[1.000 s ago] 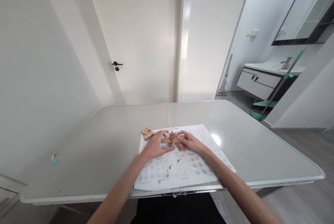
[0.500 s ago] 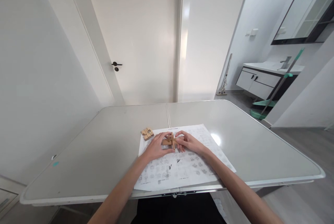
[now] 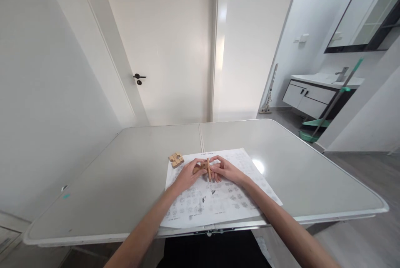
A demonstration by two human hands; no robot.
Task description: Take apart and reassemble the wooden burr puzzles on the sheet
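Note:
Between my two hands is a wooden interlocking puzzle (image 3: 208, 169), made of crossed brown bars, one bar standing across the others. My left hand (image 3: 188, 174) grips its left side, thumb in front and fingers behind. From the right, my right hand (image 3: 225, 169) pinches the other end, with the fingers curled partly under it. Beneath both hands lies a large white paper sheet (image 3: 215, 209) printed with small grey figures. A second group of light wooden blocks (image 3: 176, 160), fitted together, sits by the sheet's upper left corner. Finger overlap hides parts of the held puzzle.
The grey folding table (image 3: 125, 189) has a centre seam and a pale raised edge. Behind it stands a white door (image 3: 168, 43) with a black handle. At the right are a washbasin cabinet (image 3: 309, 95), a mop, and a green broom with dustpan (image 3: 309, 136).
My left thumb has moved up and inward onto the puzzle, and the left hand has shifted slightly right. The crossing bar now stands more upright. My right hand stays nearly in place.

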